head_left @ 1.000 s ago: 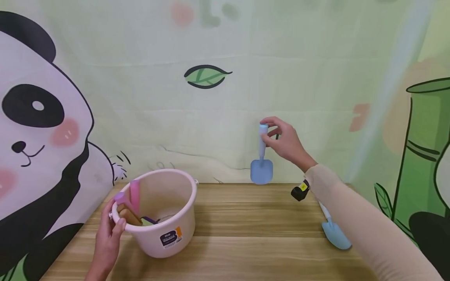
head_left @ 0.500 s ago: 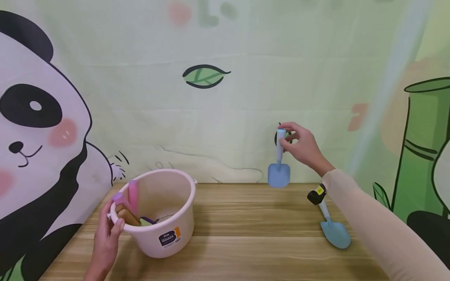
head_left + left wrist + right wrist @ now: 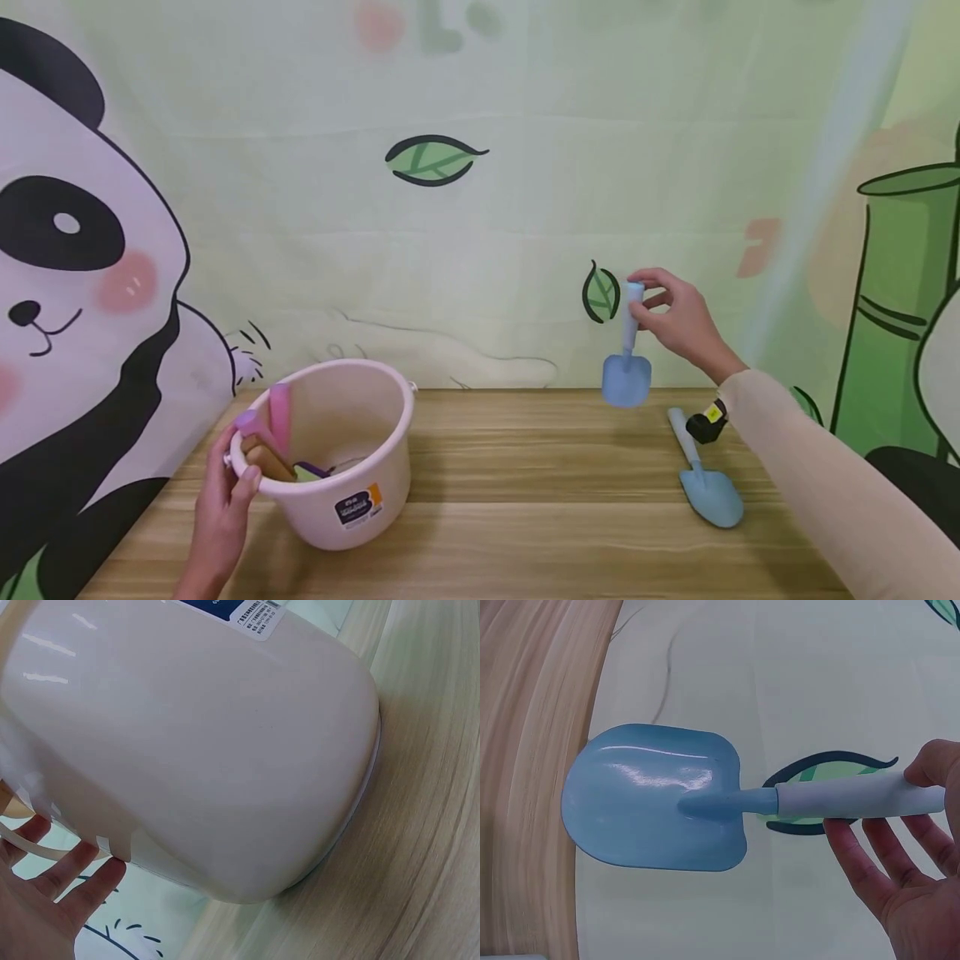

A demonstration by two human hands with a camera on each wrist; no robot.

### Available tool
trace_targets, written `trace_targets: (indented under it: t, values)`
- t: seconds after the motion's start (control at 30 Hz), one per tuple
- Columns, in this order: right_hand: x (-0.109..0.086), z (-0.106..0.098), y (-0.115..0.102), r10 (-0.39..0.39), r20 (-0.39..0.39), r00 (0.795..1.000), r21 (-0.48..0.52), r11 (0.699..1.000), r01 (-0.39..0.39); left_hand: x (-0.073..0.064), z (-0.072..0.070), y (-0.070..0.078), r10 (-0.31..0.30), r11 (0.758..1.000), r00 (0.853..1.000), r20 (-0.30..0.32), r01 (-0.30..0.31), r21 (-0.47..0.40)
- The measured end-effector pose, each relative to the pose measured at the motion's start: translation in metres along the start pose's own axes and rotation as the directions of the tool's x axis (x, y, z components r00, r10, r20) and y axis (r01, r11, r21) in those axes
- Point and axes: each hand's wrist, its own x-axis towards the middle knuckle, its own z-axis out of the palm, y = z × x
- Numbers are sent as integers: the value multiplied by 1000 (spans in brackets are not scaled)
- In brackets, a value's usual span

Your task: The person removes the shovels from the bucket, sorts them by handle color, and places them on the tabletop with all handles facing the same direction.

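My right hand (image 3: 678, 321) pinches the pale handle of a blue toy shovel (image 3: 627, 381), which hangs blade down above the back of the table. In the right wrist view the shovel (image 3: 656, 799) shows its broad, rounded blade, with thumb and fingers on either side of the handle. My left hand (image 3: 222, 508) grips the left rim of a pale pink bucket (image 3: 360, 521), thumb over the edge. The left wrist view has its fingers against the wall of the bucket (image 3: 225, 750). Pink-handled items (image 3: 280, 417) and a brown piece (image 3: 266, 460) lean inside the bucket.
A second blue shovel (image 3: 711, 497) with a pointed blade lies on the wooden table (image 3: 525, 533), below my right forearm. Behind the table hangs a printed cloth (image 3: 480, 250) with a panda and bamboo.
My right hand has carried the shovel to the right and slightly down. The lying shovel, partly covered by the arm before, now shows whole. My left hand stays on the bucket.
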Motion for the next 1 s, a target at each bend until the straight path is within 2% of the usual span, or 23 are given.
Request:
trace_targets:
  t: [0.2,0.43,0.63,0.8,1.0]
  values:
    - [-5,-5,9,-11,12,1000,-2,1000,11,-1,0,-1,-4,1000,1000,9,4,8]
    - [-9,-10,17,18,28,999,4,1000,-18,-1,0,-2,17,1000,1000,0,-17,0]
    - [-13,-10,27,86,79,993,19,996,-88,0,0,0,4,1000,1000,7,-4,1]
    - [-18,-8,37,146,146,978,34,988,-153,1,-1,1,-12,1000,1000,14,12,6]
    - [-26,-5,52,182,195,964,54,979,-196,2,-3,1,-25,999,999,23,24,26]
